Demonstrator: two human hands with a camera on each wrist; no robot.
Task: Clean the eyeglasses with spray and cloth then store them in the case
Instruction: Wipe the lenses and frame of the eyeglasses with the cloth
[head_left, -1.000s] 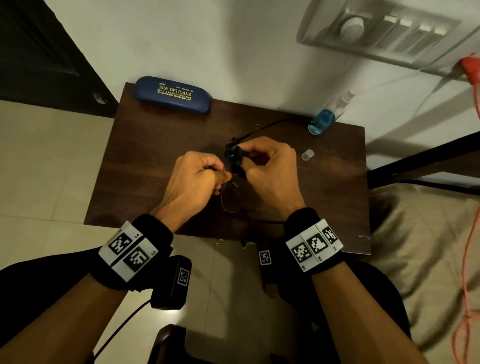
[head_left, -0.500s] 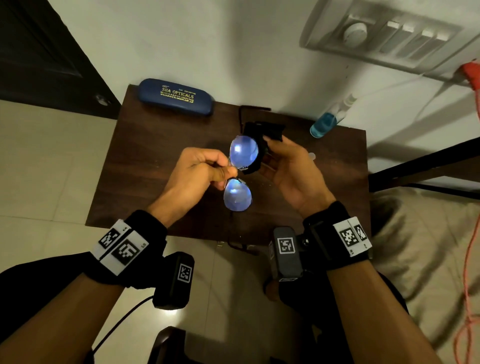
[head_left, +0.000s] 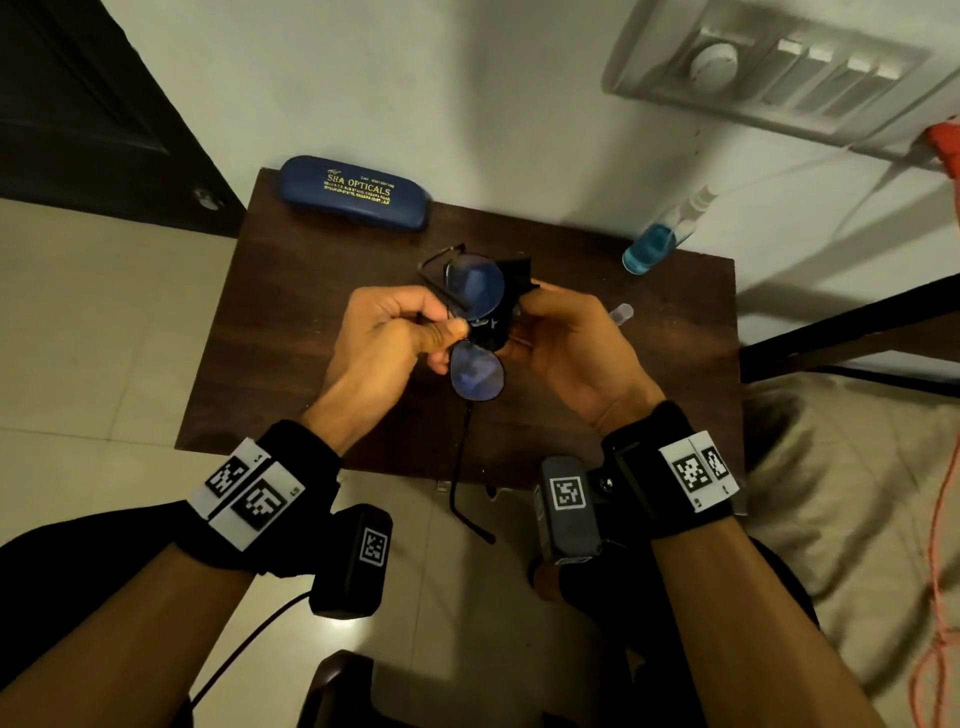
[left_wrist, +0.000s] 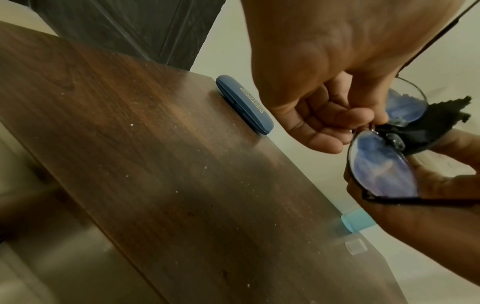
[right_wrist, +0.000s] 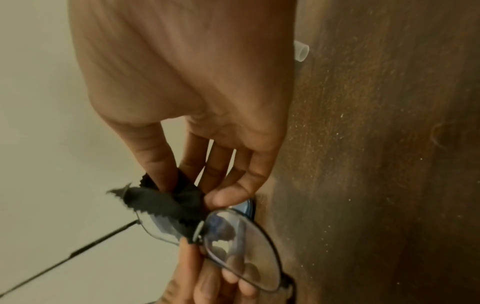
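Thin black-framed eyeglasses (head_left: 477, 371) with blue-tinted lenses are held upright above the dark wooden table (head_left: 291, 332). My left hand (head_left: 415, 332) pinches them at the bridge (left_wrist: 363, 128). My right hand (head_left: 530, 322) pinches a black cloth (head_left: 501, 322) against the upper lens (right_wrist: 168, 207), thumb and fingers on either side. One temple arm (head_left: 460, 467) hangs down toward me. The closed blue case (head_left: 356, 192) lies at the table's far left edge. A spray bottle (head_left: 657, 241) of blue liquid leans on the wall at the far right.
A small clear cap (head_left: 621, 313) lies on the table right of my right hand. A switch panel (head_left: 769, 67) is on the wall above. An orange cord (head_left: 935, 519) runs down the right side. A dark door (head_left: 78, 104) stands at left.
The glasses have been turned from edge-on to facing up, lenses now showing blue. My right hand rolled palm-up and brought the cloth onto the upper lens; both hands shifted slightly.
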